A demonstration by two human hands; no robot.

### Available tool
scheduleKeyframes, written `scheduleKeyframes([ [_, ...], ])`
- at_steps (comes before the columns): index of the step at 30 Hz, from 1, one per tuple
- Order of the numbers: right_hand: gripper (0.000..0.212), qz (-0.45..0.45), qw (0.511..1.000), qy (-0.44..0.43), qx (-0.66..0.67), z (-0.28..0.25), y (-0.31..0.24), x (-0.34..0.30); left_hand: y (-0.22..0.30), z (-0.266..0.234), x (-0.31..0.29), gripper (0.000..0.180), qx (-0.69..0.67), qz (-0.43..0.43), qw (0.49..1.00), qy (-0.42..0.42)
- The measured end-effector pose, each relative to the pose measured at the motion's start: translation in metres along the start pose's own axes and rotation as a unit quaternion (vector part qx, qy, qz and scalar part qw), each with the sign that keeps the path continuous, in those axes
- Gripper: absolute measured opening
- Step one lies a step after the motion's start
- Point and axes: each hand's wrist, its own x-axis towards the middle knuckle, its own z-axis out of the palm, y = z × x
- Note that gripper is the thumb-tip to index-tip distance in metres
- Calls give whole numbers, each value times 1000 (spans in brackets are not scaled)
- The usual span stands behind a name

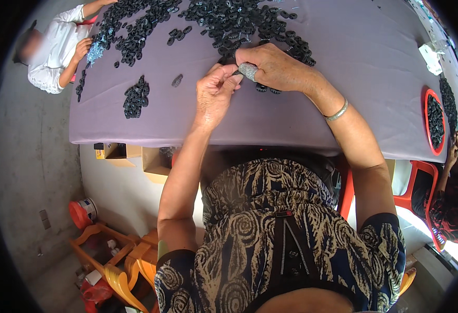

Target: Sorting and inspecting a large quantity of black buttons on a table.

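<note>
Over the table's purple-grey cloth point(156, 112) my two hands meet, fingertips together. My left hand point(214, 95) is closed, its thumb and fingers pinching a small black piece point(237, 72), mostly hidden. From the right, my right hand point(281, 69) closes on the same piece; a grey wrap point(248, 71) covers one of its digits. Just beyond the hands spreads a large heap of small black oval pieces point(223, 23). Several more lie under and beside my right hand. To the left sit a small black cluster point(136, 98) and a single greyish oval piece point(177, 80).
At the far left, another person point(59, 44) works beside silvery-blue bits point(95, 53). A red-rimmed basket point(426, 122) of black pieces stands at the right edge, near a second person point(450, 208). Cardboard boxes point(156, 166) and wooden chairs point(116, 281) are below the table's edge.
</note>
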Motion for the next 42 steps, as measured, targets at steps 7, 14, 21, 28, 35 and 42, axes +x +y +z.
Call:
scheduleKeyframes([
  [7,8,-24,999,28,28,0,4,-2,1,-1,0,20,-29,-15,999,-1],
  [14,6,7,999,37,6,-6,2,-3,-1,-1,3,19,-54,8,999,-1],
  [21,9,24,999,31,16,-10,2,-3,-3,-1,2,19,-46,8,999,-1],
  [28,11,11,1000,19,8,-9,5,-4,-2,0,2,21,-48,2,999,-5],
  [35,11,-1,1000,17,9,-7,5,-3,-4,0,1,21,-46,14,999,-10],
  [42,11,8,1000,16,15,-8,3,-3,-5,0,1,21,-51,12,999,-11],
])
